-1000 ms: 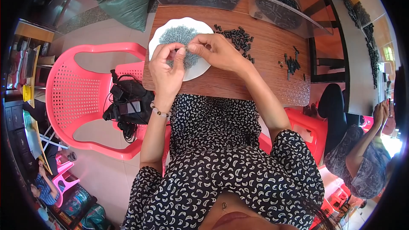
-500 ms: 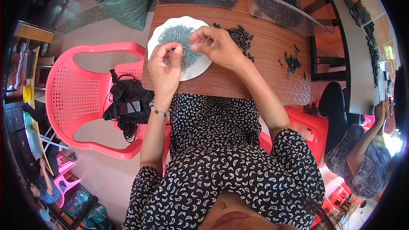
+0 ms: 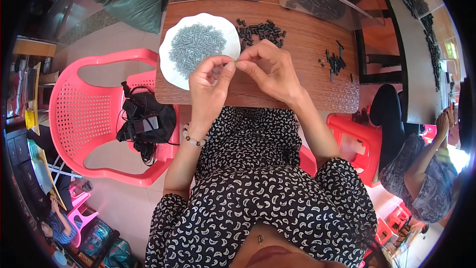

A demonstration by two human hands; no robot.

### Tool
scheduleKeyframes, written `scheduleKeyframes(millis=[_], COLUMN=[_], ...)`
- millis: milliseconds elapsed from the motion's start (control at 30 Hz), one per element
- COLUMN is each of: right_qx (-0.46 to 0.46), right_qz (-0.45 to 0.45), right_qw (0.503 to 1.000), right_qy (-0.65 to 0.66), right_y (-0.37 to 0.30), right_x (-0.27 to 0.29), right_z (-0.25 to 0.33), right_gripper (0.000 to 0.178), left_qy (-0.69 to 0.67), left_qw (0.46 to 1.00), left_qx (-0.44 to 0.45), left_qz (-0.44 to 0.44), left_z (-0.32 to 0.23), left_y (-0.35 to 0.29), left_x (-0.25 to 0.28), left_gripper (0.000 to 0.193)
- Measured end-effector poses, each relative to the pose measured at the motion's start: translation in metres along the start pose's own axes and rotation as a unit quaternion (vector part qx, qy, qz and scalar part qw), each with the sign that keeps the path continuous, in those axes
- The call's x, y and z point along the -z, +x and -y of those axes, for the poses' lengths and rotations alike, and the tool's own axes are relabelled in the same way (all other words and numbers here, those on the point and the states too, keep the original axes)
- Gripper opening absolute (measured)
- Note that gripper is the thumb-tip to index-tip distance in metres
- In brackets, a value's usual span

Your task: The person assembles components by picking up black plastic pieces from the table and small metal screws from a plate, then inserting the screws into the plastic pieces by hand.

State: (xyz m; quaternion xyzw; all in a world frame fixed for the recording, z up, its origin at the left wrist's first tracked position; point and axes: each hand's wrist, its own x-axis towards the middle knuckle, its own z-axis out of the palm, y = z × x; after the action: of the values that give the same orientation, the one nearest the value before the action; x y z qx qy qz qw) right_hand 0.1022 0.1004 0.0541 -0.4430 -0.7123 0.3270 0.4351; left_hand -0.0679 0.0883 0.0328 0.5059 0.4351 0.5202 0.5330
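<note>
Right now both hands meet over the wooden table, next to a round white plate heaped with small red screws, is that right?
Not quite: the head view shows the small screws on the round white plate are grey, not red. The left hand and right hand do meet, fingertips together, over the wooden table.

Left hand point(image 3: 210, 87): rising from the lower centre on a bare forearm, beaded bracelet at the wrist, back of the hand facing the camera, fingers curling inward, thumb and forefinger pinching together at the tip. Right hand point(image 3: 270, 72): reaching in from the right on a bare forearm bending at the elbow, knuckles arching upward, thumb and forefinger pinching closed, their tips meeting the left hand's fingertips. Both hands hovering close together, touching at the pinch point
</note>
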Motion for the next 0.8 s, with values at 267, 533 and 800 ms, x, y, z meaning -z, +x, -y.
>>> scheduleKeyframes(millis=[267,533,800], right_qx=[0.009,0.073,0.100], right_qz=[-0.086,-0.084,-0.074], right_qw=[0.995,0.986,0.976], right_qy=[-0.055,-0.124,-0.176], right_y=[-0.047,-0.076,-0.079], right_x=[0.030,0.038,0.035], right_z=[-0.002,0.000,-0.003], right_gripper=[0.008,0.015,0.016], left_qy=[-0.390,-0.493,-0.439], left_qw=[0.868,0.779,0.827], left_qx=[0.299,0.383,0.341], left_qz=[0.071,0.062,0.083], left_z=[0.015,0.028,0.035], left_y=[-0.024,-0.042,-0.049], left_x=[-0.030,-0.050,-0.051], left_gripper=[0.024,0.027,0.025])
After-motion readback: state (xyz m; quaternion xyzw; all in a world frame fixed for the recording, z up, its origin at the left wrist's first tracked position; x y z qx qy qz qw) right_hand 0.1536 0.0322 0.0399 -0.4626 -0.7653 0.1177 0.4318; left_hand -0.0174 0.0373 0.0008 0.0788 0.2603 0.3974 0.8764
